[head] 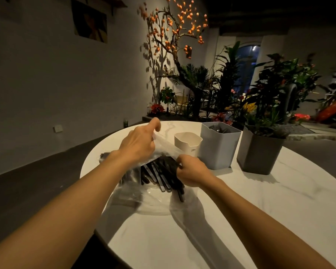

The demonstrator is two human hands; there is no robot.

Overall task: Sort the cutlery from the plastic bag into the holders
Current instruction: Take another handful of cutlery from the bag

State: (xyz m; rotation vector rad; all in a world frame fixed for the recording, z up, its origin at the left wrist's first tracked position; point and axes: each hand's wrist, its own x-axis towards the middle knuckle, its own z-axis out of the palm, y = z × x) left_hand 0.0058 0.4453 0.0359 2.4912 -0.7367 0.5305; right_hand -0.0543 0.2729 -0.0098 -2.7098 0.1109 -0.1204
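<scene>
A person's two bare arms reach forward over a round white table (241, 210) in a dim room. A clear plastic bag (153, 195) lies on the table in front of them, with a heap of black cutlery (159, 171) showing through it. The left hand (138, 144) is raised above the far side of the bag, its fingers pinching the film and lifting the bag's mouth open. The right hand (190, 169) sits lower, at the right edge of the heap, fingers curled around a few black handles. The pieces lie with their long axes running from far left to near right, the near ends fanning towards the person. Just beyond the right hand stand two holders: a small white holder (187, 142) and, touching or nearly touching it on the right, a taller grey holder (217, 150) that already contains some dark pieces. A grey planter (258, 154) stands farther right. The right hand is the nearer to both holders, so the carry would likely be short, forward and slightly right.
</scene>
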